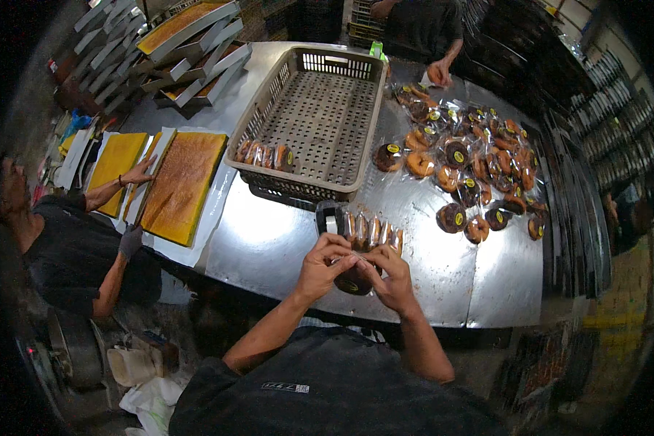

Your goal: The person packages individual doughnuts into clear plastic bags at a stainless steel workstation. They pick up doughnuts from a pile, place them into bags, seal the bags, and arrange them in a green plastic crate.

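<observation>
My left hand (323, 267) and my right hand (389, 279) meet near the table's front edge. Both pinch the clear bag around a chocolate doughnut (352, 283), which hangs below my fingertips with a yellow label on it. Just beyond my fingers stands a row of bagged doughnuts (374, 231), partly covered by my hands. Beside that row is a dark object with a white part (330, 219), perhaps a tape dispenser. A grey-brown plastic crate (371, 120) lies beyond, with several bagged doughnuts (265, 155) lined up in its near left corner.
Many bagged doughnuts (479, 156) spread over the metal table (421, 280) at right. A co-worker's hands (134, 174) touch yellow sheet cakes (185, 182) at left. Another person's hand (441, 71) holds a doughnut at the far side. Cake tins (189, 62) are stacked far left.
</observation>
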The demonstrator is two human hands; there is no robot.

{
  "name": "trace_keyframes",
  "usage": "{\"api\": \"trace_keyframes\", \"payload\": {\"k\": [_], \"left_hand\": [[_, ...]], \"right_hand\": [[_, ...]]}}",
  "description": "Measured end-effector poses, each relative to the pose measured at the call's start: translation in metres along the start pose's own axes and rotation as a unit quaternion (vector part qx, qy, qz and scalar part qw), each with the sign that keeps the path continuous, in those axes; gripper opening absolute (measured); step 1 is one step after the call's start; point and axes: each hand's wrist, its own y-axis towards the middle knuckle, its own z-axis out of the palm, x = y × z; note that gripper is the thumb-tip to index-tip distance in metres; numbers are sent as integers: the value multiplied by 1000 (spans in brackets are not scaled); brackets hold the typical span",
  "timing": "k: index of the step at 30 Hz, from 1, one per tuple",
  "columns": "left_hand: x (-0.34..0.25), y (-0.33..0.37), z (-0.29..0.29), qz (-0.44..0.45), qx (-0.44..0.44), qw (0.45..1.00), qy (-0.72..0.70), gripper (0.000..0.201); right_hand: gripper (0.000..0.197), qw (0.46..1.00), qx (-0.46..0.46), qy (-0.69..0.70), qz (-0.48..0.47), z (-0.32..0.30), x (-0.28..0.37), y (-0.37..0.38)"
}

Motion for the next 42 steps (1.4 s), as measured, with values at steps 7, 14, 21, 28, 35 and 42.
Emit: {"api": "trace_keyframes", "payload": {"k": [7, 14, 21, 28, 35, 42], "left_hand": [[43, -26, -34, -220, 50, 974, 2, 20], [39, -59, -35, 28, -83, 982, 166, 27], [50, -82, -44, -261, -46, 855, -447, 43], [102, -81, -50, -330, -64, 790, -513, 32], [113, -68, -60, -343, -30, 817, -462, 35], [41, -48, -69, -245, 50, 956, -153, 66]], "right_hand": [[27, 989, -39, -110, 93, 56, -1, -41], [38, 764, 2, 548, 340, 112, 6, -86], [45, 969, 30, 32, 243, 104, -42, -53], [41, 957, 9, 33, 287, 122, -109, -11], [38, 970, 77, -141, 184, 93, -106, -68], [36, 971, 167, 110, 131, 42, -1, -26]]}}
